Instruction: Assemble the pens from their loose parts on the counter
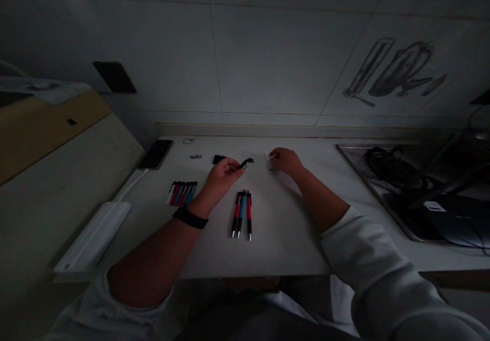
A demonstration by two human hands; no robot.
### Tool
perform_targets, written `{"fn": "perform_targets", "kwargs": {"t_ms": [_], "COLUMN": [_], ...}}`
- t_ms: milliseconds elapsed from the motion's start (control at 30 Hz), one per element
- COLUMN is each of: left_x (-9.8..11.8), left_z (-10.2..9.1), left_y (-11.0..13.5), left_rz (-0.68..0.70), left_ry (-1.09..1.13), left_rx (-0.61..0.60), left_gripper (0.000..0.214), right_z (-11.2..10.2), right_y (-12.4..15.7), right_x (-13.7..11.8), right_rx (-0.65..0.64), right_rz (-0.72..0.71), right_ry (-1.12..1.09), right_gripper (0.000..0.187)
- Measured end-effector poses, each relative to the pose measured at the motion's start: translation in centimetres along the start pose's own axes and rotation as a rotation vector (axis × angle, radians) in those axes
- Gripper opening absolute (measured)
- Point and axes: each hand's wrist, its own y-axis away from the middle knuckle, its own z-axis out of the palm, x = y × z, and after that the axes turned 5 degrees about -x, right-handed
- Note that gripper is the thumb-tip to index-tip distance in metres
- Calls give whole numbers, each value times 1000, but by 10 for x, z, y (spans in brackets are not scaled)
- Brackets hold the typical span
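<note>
My left hand [224, 173] is closed in a pinch on a small black pen part [242, 164], with a thin end sticking out past the fingertips. My right hand [286, 161] has its fingers drawn together at a pale, narrow strip or bundle [268, 160] on the table; what lies between the fingertips is hidden. Between the hands are small dark pieces [250, 160]. Black pen grips [219, 159] stand in a row behind my left hand, with small metal pieces [196, 156] left of them. Three pens [241, 214], red and blue with black grips, lie nearer to me.
Coloured pen barrels [182, 193] lie side by side at the left. Beyond them are a phone [156, 154] and a white power strip [95, 235] with its cable. A thin ring [188, 141] lies near the wall. At the right is a gas hob [383, 177].
</note>
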Motion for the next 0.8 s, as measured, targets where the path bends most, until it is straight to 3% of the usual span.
{"fn": "perform_targets", "kwargs": {"t_ms": [167, 333, 400, 667, 800], "left_x": [3, 3, 3, 2, -1], "left_z": [2, 2, 3, 3, 0], "left_y": [1, 0, 0, 0, -3], "left_rz": [2, 13, 32, 71, 67], "left_ry": [106, 165, 175, 188, 195], "left_rx": [32, 64, 71, 55, 111], "left_gripper": [33, 33, 32, 33, 33], "right_z": [-8, -10, -8, -5, -13], "right_y": [4, 22, 30, 42, 25], "right_x": [-13, -46, -60, -83, -69], "right_rx": [128, -237, -290, -251, -86], "right_rz": [-100, -363, -402, -424, -360], "right_ry": [-231, -727, -836, -870, -772], "right_gripper": [23, 30, 33, 27, 28]}}
